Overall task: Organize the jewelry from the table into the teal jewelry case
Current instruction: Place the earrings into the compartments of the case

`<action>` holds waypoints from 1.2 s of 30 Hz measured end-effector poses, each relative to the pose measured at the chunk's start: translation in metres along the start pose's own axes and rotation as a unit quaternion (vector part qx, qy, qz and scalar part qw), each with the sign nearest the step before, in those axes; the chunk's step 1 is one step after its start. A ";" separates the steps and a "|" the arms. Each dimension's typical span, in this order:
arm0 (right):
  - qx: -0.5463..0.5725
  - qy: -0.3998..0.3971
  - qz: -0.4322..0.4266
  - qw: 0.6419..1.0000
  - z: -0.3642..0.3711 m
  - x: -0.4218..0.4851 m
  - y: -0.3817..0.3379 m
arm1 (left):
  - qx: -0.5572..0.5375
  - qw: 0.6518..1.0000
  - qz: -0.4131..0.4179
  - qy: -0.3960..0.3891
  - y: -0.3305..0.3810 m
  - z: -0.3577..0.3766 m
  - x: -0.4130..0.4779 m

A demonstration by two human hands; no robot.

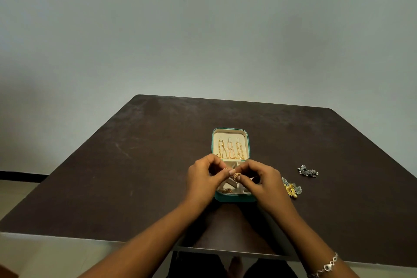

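The teal jewelry case (236, 197) lies open on the dark table, its cream lid upright at the back with several gold chains (230, 150) hanging on hooks. Both hands hover over the case's lower tray. My right hand (264, 181) pinches a gold beaded ring (236, 176) between thumb and fingertips. My left hand (203, 179) has its fingers curled, with the fingertips meeting at the same ring and another small gold piece (226, 168). A small gold item (226, 191) lies in the tray's front left compartment. Most of the tray is hidden by the hands.
To the right of the case lie a gold and silver earring cluster (292, 189) and, farther right, a dark silver beaded pair (308, 171). The dark brown table (135, 176) ends close to my body. A silver bracelet (325, 266) circles my right wrist.
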State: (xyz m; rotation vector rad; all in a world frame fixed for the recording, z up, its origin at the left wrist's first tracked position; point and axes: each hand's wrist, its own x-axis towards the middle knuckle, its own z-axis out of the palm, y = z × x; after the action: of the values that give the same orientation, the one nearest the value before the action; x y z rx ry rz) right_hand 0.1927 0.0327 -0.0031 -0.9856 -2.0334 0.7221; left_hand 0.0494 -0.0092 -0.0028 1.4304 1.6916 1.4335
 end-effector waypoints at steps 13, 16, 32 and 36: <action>-0.153 0.002 0.003 0.988 0.012 -0.005 0.011 | 0.197 0.980 0.014 0.018 -0.014 0.009 -0.004; -0.166 0.003 0.018 0.986 0.014 -0.004 0.013 | 0.201 0.979 0.023 0.016 -0.017 0.008 -0.003; -0.238 -0.035 -0.027 0.970 0.010 -0.003 0.017 | 0.305 0.936 0.171 0.029 -0.031 0.007 -0.009; -0.208 -0.021 -0.044 0.977 0.003 -0.003 0.018 | 0.319 0.921 0.219 0.038 -0.036 0.007 -0.009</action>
State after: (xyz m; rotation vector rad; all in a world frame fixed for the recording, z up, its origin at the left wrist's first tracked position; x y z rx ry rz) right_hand 0.1987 0.0395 -0.0199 -1.1070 -2.3028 0.2750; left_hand 0.0446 -0.0103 -0.0400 2.2453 2.0968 1.1924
